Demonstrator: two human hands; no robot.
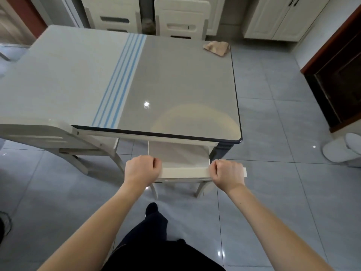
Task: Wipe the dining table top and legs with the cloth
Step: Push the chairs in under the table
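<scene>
— So, where are the hands?

— Both are on the top rail of the cream-white wooden chair [184, 171] tucked at the near end of the table. The left hand [141, 169] is curled into a fist over the left end of the rail, and the right hand [227, 172] is clenched the same way on the right end. Each has its fingers wrapped tight around the rail, knuckles up.

— And the cloth?

— The crumpled tan cloth [216, 47] lies on the far right corner of the glossy grey dining table top [175, 79], well away from both hands. Nobody is touching it.

— What about the table itself?

— It has a dark rim and a band of blue stripes [121, 81] running across it. One dark table leg [222, 151] shows under the near right corner, just beside the chair. A ceiling light glints off the glass.

— Anything else around?

— Another pale chair [39, 139] sits at the left side, and two more white chairs [181, 18] stand at the far end. A white round bin [340, 149] stands on the grey tiled floor [273, 173] to the right. The person's dark trouser leg [156, 222] steps forward between the arms.
</scene>
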